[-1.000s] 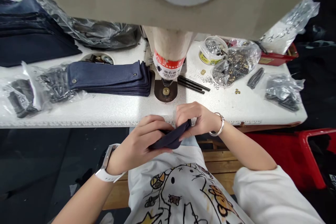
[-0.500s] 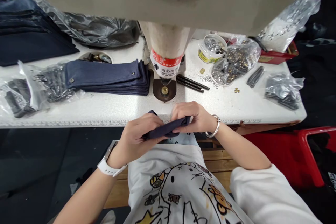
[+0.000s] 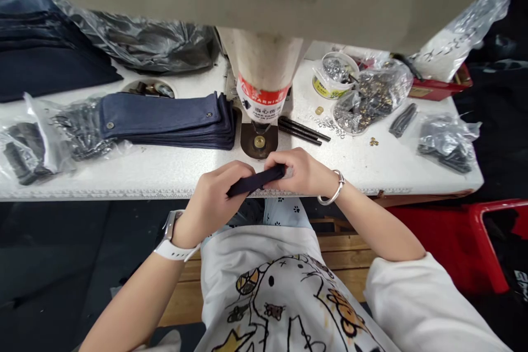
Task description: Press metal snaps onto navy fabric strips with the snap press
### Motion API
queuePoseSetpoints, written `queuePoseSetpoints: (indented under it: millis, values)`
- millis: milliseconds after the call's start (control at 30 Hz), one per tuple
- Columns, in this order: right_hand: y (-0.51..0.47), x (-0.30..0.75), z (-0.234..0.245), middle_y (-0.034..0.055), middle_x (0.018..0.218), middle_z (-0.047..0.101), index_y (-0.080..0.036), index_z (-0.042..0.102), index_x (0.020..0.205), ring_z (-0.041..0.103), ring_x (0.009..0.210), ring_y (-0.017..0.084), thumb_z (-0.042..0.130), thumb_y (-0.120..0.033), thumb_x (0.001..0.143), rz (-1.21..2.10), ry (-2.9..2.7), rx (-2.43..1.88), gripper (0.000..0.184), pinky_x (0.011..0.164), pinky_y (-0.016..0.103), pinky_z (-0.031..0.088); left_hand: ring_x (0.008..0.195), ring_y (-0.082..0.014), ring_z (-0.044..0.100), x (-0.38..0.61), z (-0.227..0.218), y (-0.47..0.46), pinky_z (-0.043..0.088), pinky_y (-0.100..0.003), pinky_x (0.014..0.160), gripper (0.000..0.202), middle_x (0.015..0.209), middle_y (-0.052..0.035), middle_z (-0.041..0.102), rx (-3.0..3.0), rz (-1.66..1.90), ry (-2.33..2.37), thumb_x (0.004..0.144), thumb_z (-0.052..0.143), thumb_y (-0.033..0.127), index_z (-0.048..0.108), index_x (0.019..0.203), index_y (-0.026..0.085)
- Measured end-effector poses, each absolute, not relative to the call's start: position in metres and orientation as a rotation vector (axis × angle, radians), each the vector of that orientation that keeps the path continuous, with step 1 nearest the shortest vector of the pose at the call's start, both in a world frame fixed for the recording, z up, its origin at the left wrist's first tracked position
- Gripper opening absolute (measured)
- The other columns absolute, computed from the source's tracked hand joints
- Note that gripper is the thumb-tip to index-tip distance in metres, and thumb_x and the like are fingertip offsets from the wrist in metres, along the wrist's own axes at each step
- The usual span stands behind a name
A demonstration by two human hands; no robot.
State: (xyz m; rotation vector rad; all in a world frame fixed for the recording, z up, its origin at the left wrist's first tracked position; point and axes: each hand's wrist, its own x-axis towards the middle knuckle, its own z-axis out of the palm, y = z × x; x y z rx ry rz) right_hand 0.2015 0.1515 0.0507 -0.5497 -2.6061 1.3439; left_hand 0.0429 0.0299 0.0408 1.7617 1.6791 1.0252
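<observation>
A dark navy fabric piece [image 3: 256,180] is stretched between my hands over the table's front edge, seen nearly edge-on. My left hand [image 3: 214,195] is closed around its left end. The fingers of my right hand [image 3: 297,173] pinch the other end, where a small pale bit shows at the fingertips; I cannot make out what it is. Just beyond my hands is the press machine's lower die [image 3: 259,142], a brass-coloured round on a dark plate. The machine's head [image 3: 264,77], with a red warning label, hangs over it.
Left of the die lies a stack of navy fabric strips with snaps [image 3: 160,113]. Black springs [image 3: 303,132], loose metal rings [image 3: 330,125], a tub of metal parts [image 3: 332,88] and a bag of fasteners [image 3: 371,99] lie right. A red chair [image 3: 474,220] stands at lower right.
Both hands have moved forward with the fabric piece, closer to the die. The piece now appears narrower and turned more edge-on.
</observation>
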Motion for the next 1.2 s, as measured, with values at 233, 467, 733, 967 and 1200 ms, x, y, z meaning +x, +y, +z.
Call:
queuePoseSetpoints:
  millis: [233, 467, 733, 967, 1200]
  values:
    - [0.155, 0.198, 0.045, -0.0035, 0.068, 0.057, -0.016, 0.058, 0.081, 0.047, 0.06, 0.008, 0.064, -0.022, 0.072, 1.375, -2.532, -0.614, 0.012, 0.058, 0.02, 0.033, 0.064, -0.0121, 0.055, 0.036, 0.043, 0.043, 0.044, -0.024, 0.06, 0.014, 0.071, 0.002, 0.062, 1.534, 0.968, 1.758, 0.074, 0.061, 0.031, 0.058, 0.081, 0.019]
    - [0.163, 0.196, 0.047, 0.0015, 0.082, 0.058, -0.015, 0.055, 0.075, 0.05, 0.071, 0.011, 0.064, -0.02, 0.069, 1.602, -2.325, -0.591, 0.012, 0.062, 0.022, 0.037, 0.075, -0.014, 0.057, 0.033, 0.037, 0.051, 0.045, -0.028, 0.069, 0.011, 0.085, -0.0023, 0.062, 1.394, 1.184, 1.551, 0.076, 0.058, 0.028, 0.054, 0.076, 0.018]
    - [0.162, 0.194, 0.041, -0.0052, 0.064, 0.046, -0.016, 0.046, 0.066, 0.044, 0.06, 0.007, 0.069, -0.019, 0.062, 2.181, -1.788, -0.541, 0.023, 0.057, 0.021, 0.034, 0.06, -0.0104, 0.048, 0.032, 0.034, 0.057, 0.041, -0.022, 0.053, 0.015, 0.068, 0.0007, 0.052, 1.373, 1.236, 1.45, 0.077, 0.057, 0.03, 0.049, 0.073, 0.018]
    - [0.164, 0.195, 0.043, -0.0064, 0.063, 0.037, -0.017, 0.04, 0.067, 0.037, 0.057, 0.006, 0.067, -0.024, 0.067, 2.138, -1.92, -0.426, 0.028, 0.054, 0.02, 0.032, 0.054, -0.0097, 0.043, 0.034, 0.034, 0.058, 0.037, -0.022, 0.049, 0.008, 0.061, 0.0028, 0.048, 1.513, 1.194, 1.589, 0.08, 0.052, 0.026, 0.05, 0.077, 0.019]
    - [0.17, 0.194, 0.046, -0.0047, 0.065, 0.043, -0.014, 0.051, 0.078, 0.039, 0.058, 0.007, 0.073, -0.033, 0.061, 1.829, -2.3, -0.598, 0.033, 0.051, 0.021, 0.03, 0.053, -0.0089, 0.042, 0.041, 0.035, 0.061, 0.033, -0.022, 0.049, 0.003, 0.06, 0.0043, 0.047, 1.583, 1.186, 1.79, 0.079, 0.05, 0.02, 0.049, 0.077, 0.02]
